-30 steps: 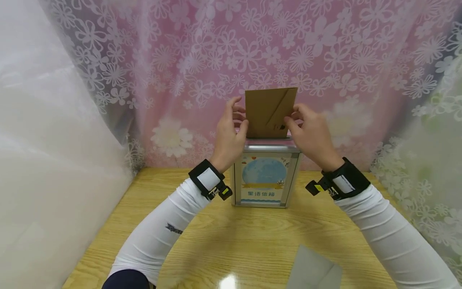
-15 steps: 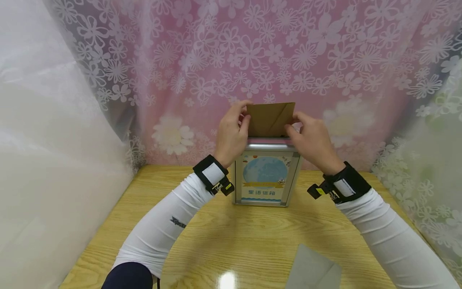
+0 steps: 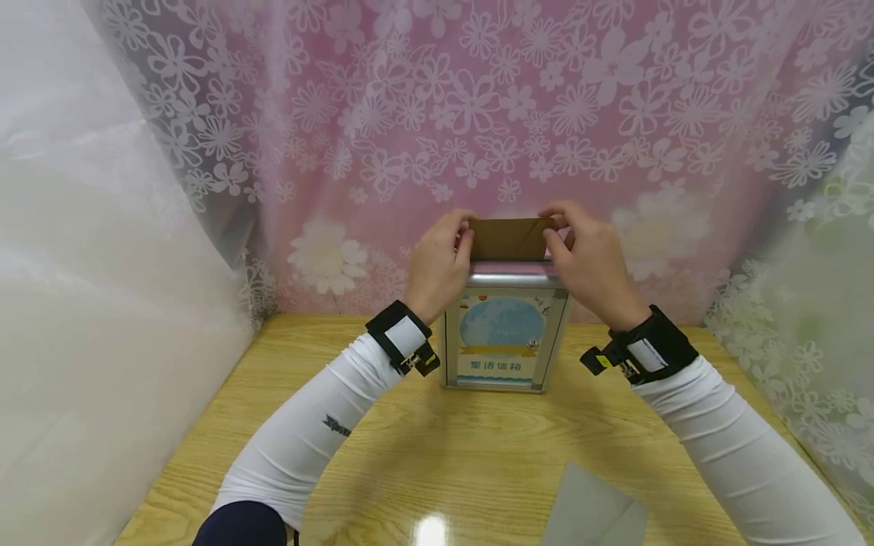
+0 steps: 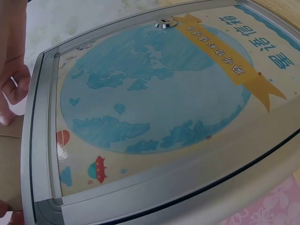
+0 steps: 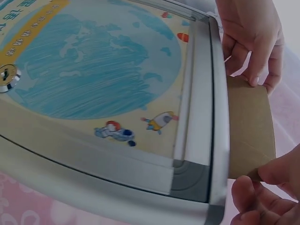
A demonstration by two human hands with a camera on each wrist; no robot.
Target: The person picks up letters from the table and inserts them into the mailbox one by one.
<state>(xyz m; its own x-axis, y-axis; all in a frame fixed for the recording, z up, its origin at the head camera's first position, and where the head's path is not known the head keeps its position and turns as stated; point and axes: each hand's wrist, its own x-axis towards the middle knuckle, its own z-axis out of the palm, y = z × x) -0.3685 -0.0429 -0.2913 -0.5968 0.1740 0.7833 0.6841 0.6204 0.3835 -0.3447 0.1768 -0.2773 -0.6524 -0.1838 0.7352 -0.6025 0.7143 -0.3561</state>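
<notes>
A brown envelope [image 3: 508, 238] stands upright in the top of a silver-framed letter box [image 3: 501, 337], with only its upper part showing. My left hand [image 3: 439, 265] pinches its left edge between thumb and fingers. On the opposite edge, my right hand [image 3: 592, 254] pinches near the upper corner. The right wrist view shows the brown envelope [image 5: 252, 124] between both hands, its lower part hidden inside the box. A blue globe picture and a keyhole lock [image 4: 166, 23] are on the box front.
A grey envelope [image 3: 597, 509] lies on the wooden table [image 3: 410, 455] at the near edge, right of centre. Behind the box hangs a pink floral curtain [image 3: 410, 114]. Pale sheeting [image 3: 116, 265] closes off the left side.
The brown envelope has sunk lower into the box, so less of it shows above the top. Both hands have stayed at its side edges, and the left has closed onto it.
</notes>
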